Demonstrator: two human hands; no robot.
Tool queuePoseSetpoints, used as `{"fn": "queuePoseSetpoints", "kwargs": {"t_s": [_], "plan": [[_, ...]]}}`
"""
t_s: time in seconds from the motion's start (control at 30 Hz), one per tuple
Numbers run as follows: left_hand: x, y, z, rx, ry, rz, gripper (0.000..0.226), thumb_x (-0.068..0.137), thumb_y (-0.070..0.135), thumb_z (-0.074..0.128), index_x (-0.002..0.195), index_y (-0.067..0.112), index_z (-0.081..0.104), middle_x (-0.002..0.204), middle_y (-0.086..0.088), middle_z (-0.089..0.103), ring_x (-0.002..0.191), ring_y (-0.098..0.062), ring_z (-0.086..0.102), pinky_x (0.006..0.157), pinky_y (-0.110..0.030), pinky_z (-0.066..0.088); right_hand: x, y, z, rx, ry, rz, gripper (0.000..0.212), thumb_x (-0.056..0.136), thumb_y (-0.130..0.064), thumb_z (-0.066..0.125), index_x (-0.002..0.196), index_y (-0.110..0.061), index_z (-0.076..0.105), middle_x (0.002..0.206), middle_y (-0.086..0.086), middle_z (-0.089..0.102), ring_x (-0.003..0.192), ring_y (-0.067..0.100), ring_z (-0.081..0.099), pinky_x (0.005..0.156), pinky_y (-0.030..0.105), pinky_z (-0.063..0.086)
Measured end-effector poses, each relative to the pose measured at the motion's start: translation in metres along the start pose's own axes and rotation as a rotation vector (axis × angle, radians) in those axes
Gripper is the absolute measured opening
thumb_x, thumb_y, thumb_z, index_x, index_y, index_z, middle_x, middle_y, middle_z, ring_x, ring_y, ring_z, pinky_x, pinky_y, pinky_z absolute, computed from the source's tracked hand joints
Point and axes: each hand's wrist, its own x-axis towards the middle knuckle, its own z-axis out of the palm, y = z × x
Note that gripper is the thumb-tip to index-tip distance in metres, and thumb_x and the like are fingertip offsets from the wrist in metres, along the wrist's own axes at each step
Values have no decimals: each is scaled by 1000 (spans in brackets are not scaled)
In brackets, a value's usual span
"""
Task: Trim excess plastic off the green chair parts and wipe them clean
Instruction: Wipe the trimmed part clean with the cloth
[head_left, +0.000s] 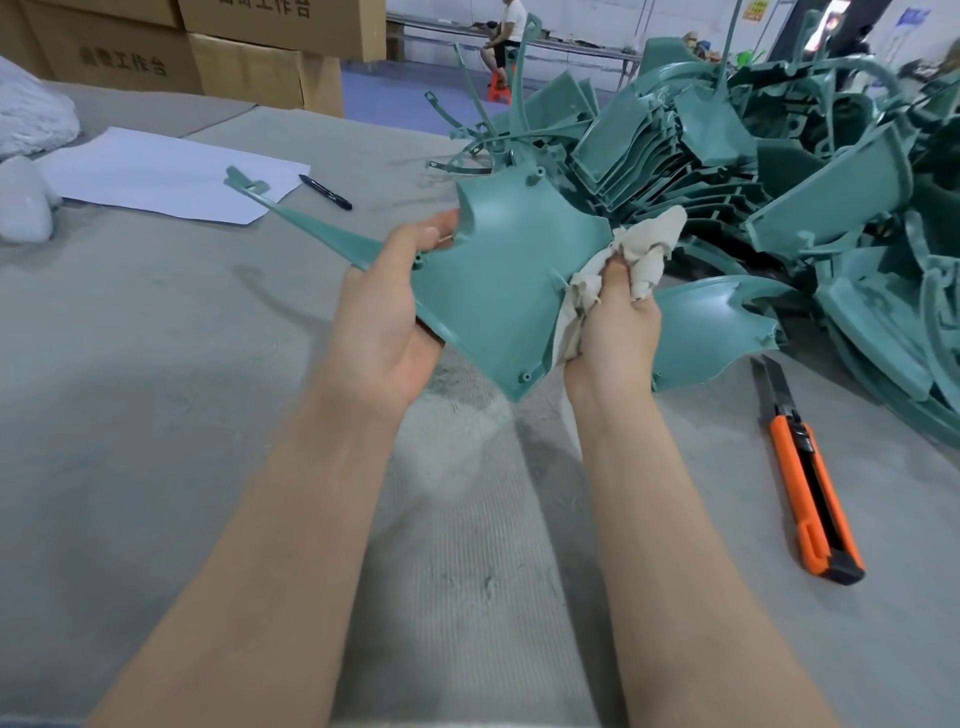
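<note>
— What sort of place are you working in?
— A plastics factory, at a finishing station. A big heap of identical green chair parts (779, 171) lies on the right of my desk (156, 389).
— What else shows it?
— Printed cardboard cartons (249, 73) are stacked at the far left, with a painted blue floor (400, 98) beyond. Another worker (506, 36) sits by a long metal bench (582, 49) along the far wall. An orange utility knife (808, 483) lies near right, and a paper sheet (166, 176) and pen (325, 192) lie far left.

Above a grey table (156, 364), the left hand (384, 322) grips a green chair part (498, 280) while the right hand (613, 332) presses a cream cloth (649, 249) against its right edge. An orange utility knife (805, 478) lies to the right, near a far-right pile of green parts (779, 182).
</note>
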Motion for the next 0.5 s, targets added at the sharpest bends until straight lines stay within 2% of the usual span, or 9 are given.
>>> {"fn": "queuePoseSetpoints", "kwargs": {"t_s": [0.07,0.13,0.23,0.33,0.43,0.5], "plan": [[-1,-1,3,-51,-24,19,25,94,7,44,99,6,68,97,-10,72,86,-19,67,79,-32,54,-6,2,5,32,-47,-25,24,103,-23,42,90,-17,61,84,-1,66,79,13,65,81,39,57],[-1,-1,4,-105,-21,29,28,94,8,42,109,5,66,109,-13,69,94,-21,66,84,-33,53,-13,7,10,-97,-89,-83,27,104,-23,39,84,-16,55,74,-2,57,65,10,56,66,29,51],[2,2,2,-121,91,60,28,93,7,44,111,2,66,107,-15,69,92,-23,65,86,-35,53,-17,13,14,-379,-95,-132,27,105,-23,36,85,-14,52,75,-1,53,68,13,50,66,28,41],[1,8,-1,-141,124,83,25,93,9,47,106,7,68,103,-12,71,90,-23,67,83,-36,55,-25,16,17,-501,-156,-145,33,104,-22,36,74,-17,48,71,-1,51,66,14,48,58,21,40],[4,18,-9,-205,132,149,32,95,12,41,119,5,63,123,-17,64,112,-31,62,96,-45,50,-37,22,25,-554,-296,-123,35,104,-22,37,70,-21,46,68,-2,50,61,12,45,54,22,37],[6,24,-15,-238,155,196,35,97,12,39,123,3,61,130,-19,59,116,-33,59,101,-50,46,-43,23,30,-520,-397,-61,34,103,-19,40,70,-20,48,68,0,50,63,14,44,58,27,35]]}}
